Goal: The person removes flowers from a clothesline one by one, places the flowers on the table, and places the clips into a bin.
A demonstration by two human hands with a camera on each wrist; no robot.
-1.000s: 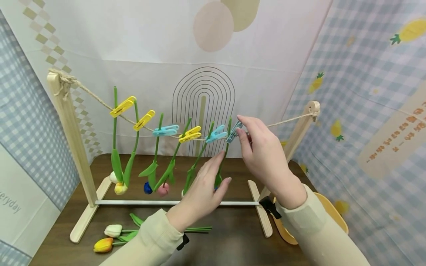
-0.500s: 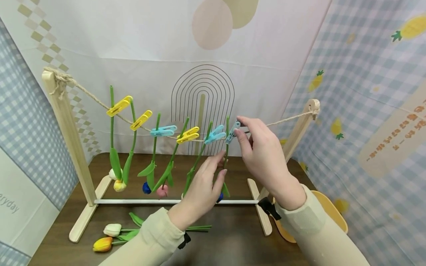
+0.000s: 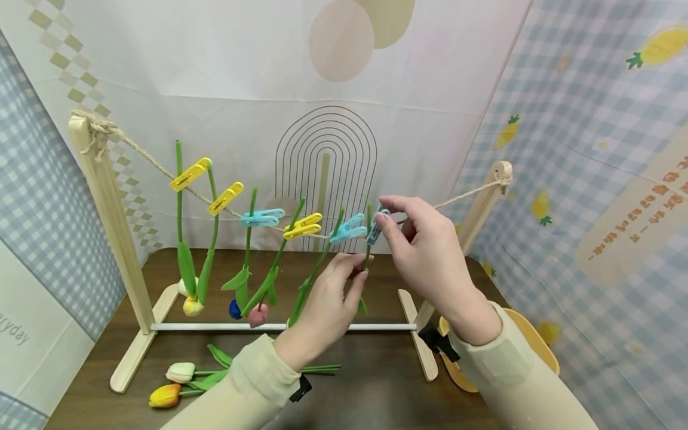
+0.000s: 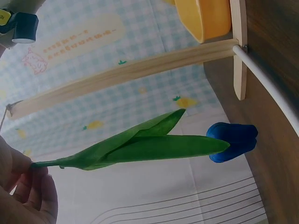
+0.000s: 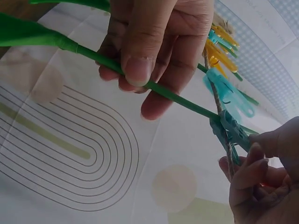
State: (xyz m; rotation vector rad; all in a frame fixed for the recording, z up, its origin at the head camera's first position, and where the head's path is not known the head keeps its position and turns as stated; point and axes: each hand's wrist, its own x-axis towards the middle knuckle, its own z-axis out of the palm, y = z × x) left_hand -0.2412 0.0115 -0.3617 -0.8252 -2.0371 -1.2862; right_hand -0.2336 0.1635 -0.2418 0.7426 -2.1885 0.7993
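Observation:
A blue tulip (image 4: 233, 142) with green leaves hangs head down, and my left hand (image 3: 326, 301) pinches its stem (image 5: 180, 99) between thumb and fingers just below the rope. At the rope, my right hand (image 3: 427, 248) pinches the handles of a blue clothespin (image 5: 229, 128), whose other end sits over the rope and the stem. Left of it, another light-blue clothespin (image 3: 348, 229) clips a stem beside my left hand. In the head view, my left hand and wrist hide the blue flower head.
The rope (image 3: 145, 154) spans two wooden posts (image 3: 115, 233). Several tulips hang from yellow and blue clothespins (image 3: 303, 226) to the left. A white tulip (image 3: 180, 372) and a yellow-orange tulip (image 3: 165, 396) lie on the table in front. A yellow container (image 3: 529, 340) stands right.
My left fingers have gone from lying beside the stem to pinching it. The middle of the rope and its clothespins have dipped slightly. My right hand keeps its pinch on the clothespin.

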